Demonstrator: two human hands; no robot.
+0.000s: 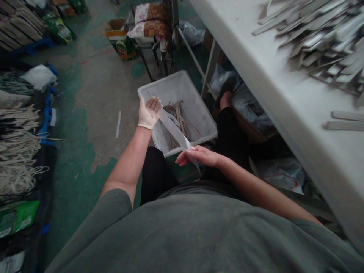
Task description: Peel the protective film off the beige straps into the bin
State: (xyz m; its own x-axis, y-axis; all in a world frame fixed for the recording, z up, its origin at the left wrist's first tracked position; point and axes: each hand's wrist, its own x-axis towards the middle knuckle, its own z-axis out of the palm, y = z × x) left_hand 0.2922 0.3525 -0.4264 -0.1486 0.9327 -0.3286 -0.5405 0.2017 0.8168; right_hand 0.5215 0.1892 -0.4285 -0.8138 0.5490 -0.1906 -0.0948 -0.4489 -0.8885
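Observation:
My left hand point(149, 112) is held palm up over a plastic bin, its fingers stretched out. A thin whitish covering, like a glove, wraps its palm and wrist, and the fingertips look bare. From beside its fingers a translucent white strip point(175, 131) runs down to my right hand point(201, 155), which is bare and pinches the strip between thumb and fingers. The strip's loose end hangs below that hand. Whether the upper end is stuck to my left hand, I cannot tell. Below, the white bin point(203, 108) holds a bundle of brownish-grey cords point(179, 117).
On the right, a white table point(256, 64) bears a heap of flat metallic-looking strips point(321, 41). A cushioned stool point(152, 24) and a green carton point(122, 43) stand ahead. Bundles of pale cord point(18, 151) lie at left. Plastic-wrapped goods point(253, 110) sit under the table.

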